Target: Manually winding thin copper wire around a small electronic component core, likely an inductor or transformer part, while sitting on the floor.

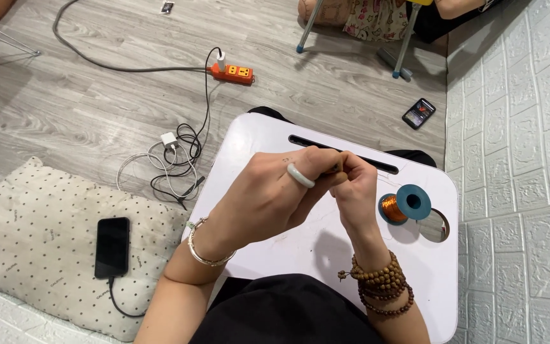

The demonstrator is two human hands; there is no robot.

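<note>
Both my hands are raised together above the white tabletop [326,248], fingertips meeting. My left hand [268,197], with a pale ring on one finger and a silver bangle at the wrist, is closed in a pinch against my right hand [354,185], which is closed in the same way and carries wooden bead bracelets [383,283] at the wrist. What they pinch is too small to make out; it may be a strand of fine copper wire, but I cannot confirm this.

The spool of copper wire [404,205], with teal flanges, lies on its side on the tabletop just right of my right hand, beside a round cut-out. In my judgement such wire is light, thin, easily kinked and slippery; it is best held between fingertips close to the working point, and the spool by its flanges.

The tabletop is a small lap desk with a slot along its far edge. It stands on a grey wood-look floor. A dotted cushion [39,242] to the left carries a black phone [112,246] on a cable. An orange power strip [232,73] lies beyond.
</note>
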